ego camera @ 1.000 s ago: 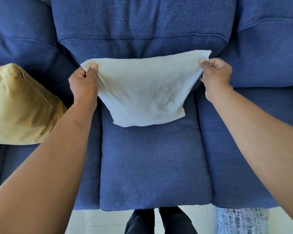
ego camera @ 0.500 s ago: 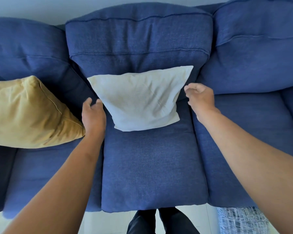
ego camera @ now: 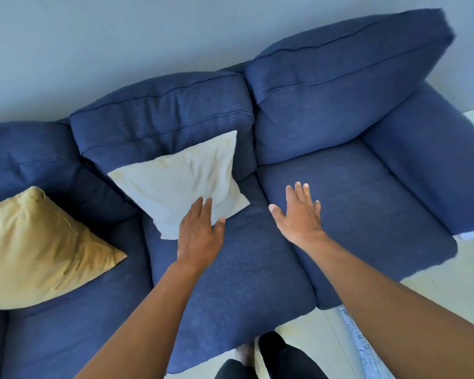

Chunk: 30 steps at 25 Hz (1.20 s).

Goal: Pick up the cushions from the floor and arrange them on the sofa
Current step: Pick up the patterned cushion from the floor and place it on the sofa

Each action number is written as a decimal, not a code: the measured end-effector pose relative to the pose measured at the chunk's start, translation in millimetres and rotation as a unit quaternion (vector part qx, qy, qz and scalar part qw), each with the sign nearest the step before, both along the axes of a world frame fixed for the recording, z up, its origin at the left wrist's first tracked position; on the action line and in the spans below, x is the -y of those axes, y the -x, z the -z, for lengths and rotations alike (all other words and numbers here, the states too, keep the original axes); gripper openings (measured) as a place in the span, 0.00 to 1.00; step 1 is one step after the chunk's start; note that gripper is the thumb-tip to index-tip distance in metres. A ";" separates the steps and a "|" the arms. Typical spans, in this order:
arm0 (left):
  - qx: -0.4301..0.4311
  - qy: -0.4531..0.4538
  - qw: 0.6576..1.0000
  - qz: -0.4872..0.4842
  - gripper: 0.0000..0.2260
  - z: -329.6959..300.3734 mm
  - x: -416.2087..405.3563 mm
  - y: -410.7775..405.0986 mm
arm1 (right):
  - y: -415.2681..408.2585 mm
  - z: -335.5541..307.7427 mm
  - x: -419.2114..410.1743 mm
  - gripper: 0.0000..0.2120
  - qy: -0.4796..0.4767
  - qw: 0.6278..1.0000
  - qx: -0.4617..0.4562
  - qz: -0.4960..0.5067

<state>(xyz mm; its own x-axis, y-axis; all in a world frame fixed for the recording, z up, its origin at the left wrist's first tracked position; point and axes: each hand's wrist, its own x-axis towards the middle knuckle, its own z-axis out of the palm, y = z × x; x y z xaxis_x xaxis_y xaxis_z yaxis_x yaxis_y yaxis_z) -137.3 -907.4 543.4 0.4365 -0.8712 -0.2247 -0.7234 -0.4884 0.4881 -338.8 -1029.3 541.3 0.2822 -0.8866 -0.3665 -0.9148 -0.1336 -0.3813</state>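
A white cushion (ego camera: 184, 181) leans against the middle back pad of the blue sofa (ego camera: 353, 192). A mustard-yellow cushion (ego camera: 36, 250) rests on the left seat. My left hand (ego camera: 200, 236) hovers open in front of the white cushion's lower edge, fingers overlapping it in view; whether it touches I cannot tell. My right hand (ego camera: 298, 214) is open with fingers spread above the gap between the middle and right seats, holding nothing.
The sofa's right armrest (ego camera: 427, 165) borders the right seat. Pale tiled floor (ego camera: 449, 291) lies in front and to the right. A patterned grey-white fabric (ego camera: 364, 346) lies on the floor by my dark-trousered legs (ego camera: 271, 359). A plain wall stands behind.
Both hands let go of the white cushion's top corners and drew back, now open. The cushion stays leaning on the back pad. My view has swung right and pulled away.
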 end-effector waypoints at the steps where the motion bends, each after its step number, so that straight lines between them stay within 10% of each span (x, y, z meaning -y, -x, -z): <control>1: 0.015 0.000 0.999 0.046 0.29 -3.0 3.4 13.7 | 16.5 -5.4 -8.9 0.35 0.002 1.000 -0.011 0.022; 18: 0.025 -0.011 0.889 0.456 0.32 -14.9 1.0 311.3 | 332.8 -24.0 -197.9 0.38 0.008 0.926 -0.027 0.378; 30: 0.064 -0.136 0.829 0.539 0.33 57.6 8.1 518.5 | 526.7 62.5 -257.1 0.38 -0.056 0.871 0.003 0.487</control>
<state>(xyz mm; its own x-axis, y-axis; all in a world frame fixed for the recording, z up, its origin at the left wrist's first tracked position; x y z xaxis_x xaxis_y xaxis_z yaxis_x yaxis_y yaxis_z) -655.9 -915.5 485.8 -0.5270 -0.6954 -0.4886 -0.8483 0.3960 0.3514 -865.6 -772.2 478.8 -0.5827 -0.6649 -0.4672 -0.5706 0.7442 -0.3473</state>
